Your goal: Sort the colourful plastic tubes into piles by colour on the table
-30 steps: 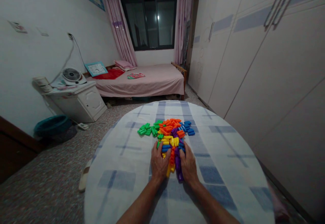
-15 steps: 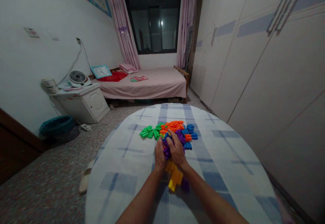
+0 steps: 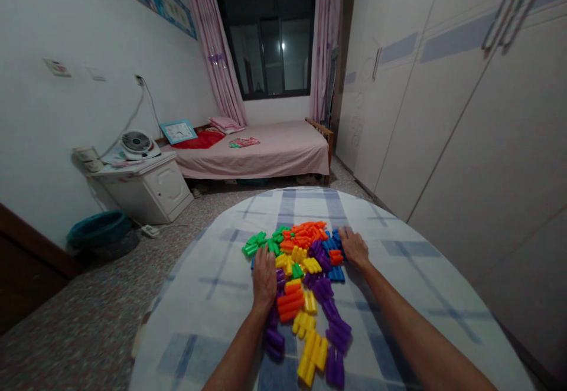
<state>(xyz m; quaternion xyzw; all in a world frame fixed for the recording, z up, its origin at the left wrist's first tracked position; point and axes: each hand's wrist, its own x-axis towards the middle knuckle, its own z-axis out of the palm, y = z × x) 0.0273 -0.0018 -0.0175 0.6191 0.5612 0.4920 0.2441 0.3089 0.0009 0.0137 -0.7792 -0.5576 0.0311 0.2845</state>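
Note:
A pile of bright plastic building blocks with rounded, finger-like tips lies on the round table. My left hand (image 3: 264, 277) rests along the pile's left side, palm inward, fingers stretched forward beside the green blocks (image 3: 256, 243) and touching purple ones. At the right edge, my right hand (image 3: 355, 249) lies with fingers extended against the blue blocks (image 3: 336, 274). Between the hands are orange blocks (image 3: 305, 233), yellow blocks (image 3: 312, 355) and purple blocks (image 3: 338, 333). The yellow and purple ones trail toward me. Neither hand grips a block.
A blue-and-white checked cloth covers the table (image 3: 212, 296). Beyond it stands a bed (image 3: 274, 149) with pink bedding. To the left are a white cabinet (image 3: 163, 193) carrying a fan (image 3: 136, 143) and a bin (image 3: 100, 231). A tall wardrobe (image 3: 443, 113) lines the right.
My hands were together over the purple and blue blocks in the middle. They have moved apart to the pile's two sides, and the blocks between them are uncovered.

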